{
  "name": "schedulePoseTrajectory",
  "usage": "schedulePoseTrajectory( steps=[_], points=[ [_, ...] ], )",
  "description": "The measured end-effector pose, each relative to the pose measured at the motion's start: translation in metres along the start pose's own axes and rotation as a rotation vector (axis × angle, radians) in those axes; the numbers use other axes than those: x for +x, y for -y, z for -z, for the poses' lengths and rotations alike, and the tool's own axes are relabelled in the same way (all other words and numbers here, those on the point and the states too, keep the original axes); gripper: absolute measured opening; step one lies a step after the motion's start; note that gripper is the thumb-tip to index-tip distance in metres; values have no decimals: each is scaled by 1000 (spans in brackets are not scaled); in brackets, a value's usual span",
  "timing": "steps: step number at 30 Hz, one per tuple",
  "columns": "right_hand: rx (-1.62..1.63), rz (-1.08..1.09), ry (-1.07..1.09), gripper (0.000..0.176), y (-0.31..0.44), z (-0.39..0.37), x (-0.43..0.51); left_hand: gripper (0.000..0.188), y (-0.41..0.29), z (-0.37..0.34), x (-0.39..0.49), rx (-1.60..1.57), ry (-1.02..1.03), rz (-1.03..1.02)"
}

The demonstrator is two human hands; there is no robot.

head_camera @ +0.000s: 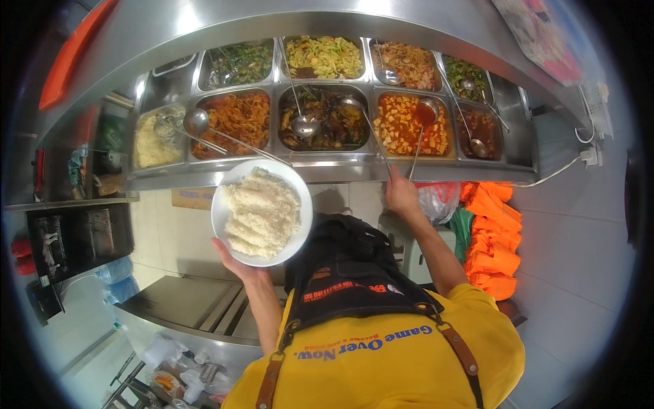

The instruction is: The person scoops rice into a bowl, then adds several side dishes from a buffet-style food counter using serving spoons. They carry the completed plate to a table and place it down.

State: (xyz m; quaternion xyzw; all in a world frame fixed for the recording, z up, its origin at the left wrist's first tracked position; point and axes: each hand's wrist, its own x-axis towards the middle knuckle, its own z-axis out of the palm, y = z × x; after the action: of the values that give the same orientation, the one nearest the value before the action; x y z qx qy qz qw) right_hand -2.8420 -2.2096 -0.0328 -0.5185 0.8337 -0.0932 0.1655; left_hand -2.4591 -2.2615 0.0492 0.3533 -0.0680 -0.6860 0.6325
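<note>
My left hand (242,266) holds a white round plate (307,214) from below and the side; a mound of white rice (263,212) lies on it. My right hand (401,194) is closed at the front edge of the steel food counter. Two long handles reach it: one from a ladle (428,110) with red sauce over the tofu cubes in red sauce (398,122), the other from a ladle (352,103) at the dark vegetable dish (327,135). Whether it grips both handles I cannot tell.
Another ladle (305,126) rests in the dark dish. More utensils lie across the shredded orange dish (237,120) and the pale shredded dish (153,140). A steel shelf (327,15) overhangs the back. Orange bags (493,240) hang below right.
</note>
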Motion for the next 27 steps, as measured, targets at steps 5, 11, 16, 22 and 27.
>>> schedulePoseTrajectory(
  steps=[5,11,16,22,27],
  points=[
    [11,33,82,46,-21,17,-44,80,8,1,12,-34,23,27],
    [171,214,68,37,-9,44,-60,77,-6,2,38,6,-64,66],
    [704,-428,540,29,22,86,-32,76,-28,-2,66,13,-22,89],
    [1432,-900,640,22,38,90,-18,77,-39,-5,95,30,49,132],
    [1599,-1012,568,22,46,88,-30,72,-43,-10,112,60,70,146]
  ],
)
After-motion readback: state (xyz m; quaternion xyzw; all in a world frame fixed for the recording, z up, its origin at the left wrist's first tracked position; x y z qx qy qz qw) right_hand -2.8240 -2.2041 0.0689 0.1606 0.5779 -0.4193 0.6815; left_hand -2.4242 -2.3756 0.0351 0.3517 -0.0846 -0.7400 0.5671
